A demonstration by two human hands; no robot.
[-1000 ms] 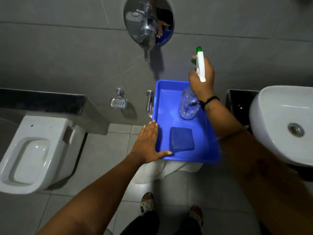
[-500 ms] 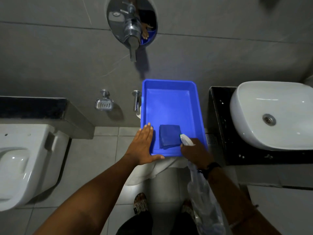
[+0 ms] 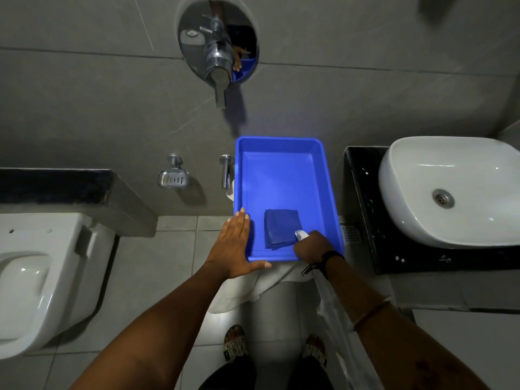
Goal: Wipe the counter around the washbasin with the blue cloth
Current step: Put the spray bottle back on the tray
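Observation:
A folded blue cloth point(image 3: 281, 228) lies in the near part of a blue tray point(image 3: 281, 140). My left hand point(image 3: 233, 246) rests flat on the tray's near left corner, fingers straight, thumb along the near rim. My right hand point(image 3: 312, 247) is at the tray's near right corner, touching the cloth's edge, closed on a clear spray bottle point(image 3: 300, 235) whose body trails back under my forearm. The white washbasin point(image 3: 450, 170) sits on a black counter point(image 3: 363, 192) to the right, with pale specks on the counter.
A white towel point(image 3: 253, 288) hangs under the tray. A wall tap point(image 3: 218, 60) sticks out above, with a soap dish point(image 3: 173, 177) at left. A toilet point(image 3: 36, 271) stands far left. My sandalled feet point(image 3: 236, 343) are on the grey floor tiles.
My right hand lifted the spray bottle from the back of the tray and brought it down to the near right corner beside the cloth. The left hand stayed on the tray corner.

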